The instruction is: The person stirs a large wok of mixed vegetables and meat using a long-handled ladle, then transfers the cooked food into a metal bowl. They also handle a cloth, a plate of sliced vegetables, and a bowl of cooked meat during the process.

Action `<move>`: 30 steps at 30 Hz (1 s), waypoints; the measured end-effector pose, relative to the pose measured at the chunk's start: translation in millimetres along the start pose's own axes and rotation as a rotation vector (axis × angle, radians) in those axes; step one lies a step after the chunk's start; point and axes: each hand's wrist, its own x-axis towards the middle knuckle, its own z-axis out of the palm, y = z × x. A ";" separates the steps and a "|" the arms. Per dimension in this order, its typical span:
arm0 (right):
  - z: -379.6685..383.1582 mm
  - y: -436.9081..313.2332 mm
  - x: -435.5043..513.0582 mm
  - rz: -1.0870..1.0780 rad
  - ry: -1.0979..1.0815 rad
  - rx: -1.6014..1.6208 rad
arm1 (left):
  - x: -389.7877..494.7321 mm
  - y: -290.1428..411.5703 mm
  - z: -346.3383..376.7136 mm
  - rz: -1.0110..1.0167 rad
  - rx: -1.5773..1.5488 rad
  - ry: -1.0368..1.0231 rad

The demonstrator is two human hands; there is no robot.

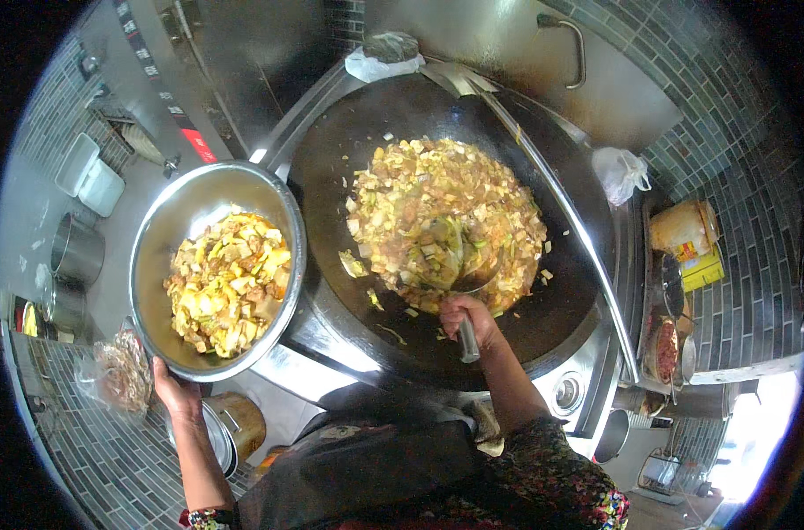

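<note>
My left hand point(177, 392) grips the near rim of a round steel basin point(170, 242), left of the stove. Inside the basin lies a heap of cooked food point(230, 285), yellow and brown chopped pieces with reddish oil. My right hand point(467, 319) is closed around the short handle of a metal ladle or scoop point(469, 341). Its bowl sits in the food, carrying green and pale pieces. A large dark wok point(322, 218) holds a wide mound of the same chopped mixture point(435, 192). Loose bits stick to the wok's wall around the mound.
A long metal bar point(567, 205) crosses the wok's right side. Plastic bags point(621, 173) lie at the rim. On the right stand a plastic tub point(683, 228) and a bowl of red seasoning point(667, 351). A lidded pot point(239, 424) stands below the basin; steel pots point(77, 248) are far left.
</note>
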 end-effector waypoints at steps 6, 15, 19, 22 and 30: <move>53.0 20.7 -19.0 -0.038 0.014 -0.002 | -2.1 0.0 -16.1 0.032 -0.064 -0.130; 194.9 43.6 -46.2 -0.082 0.171 -0.283 | -22.6 7.3 10.0 0.072 -0.114 -0.167; 254.3 72.6 -32.1 0.006 0.101 -0.351 | -7.0 -2.3 -7.5 0.044 -0.137 -0.197; 282.2 105.0 -4.8 0.000 0.051 -0.386 | -4.8 -0.2 -13.5 0.046 -0.109 -0.324; 292.2 155.5 71.1 0.112 0.270 -0.686 | -11.4 7.3 -8.4 0.007 -0.121 -0.326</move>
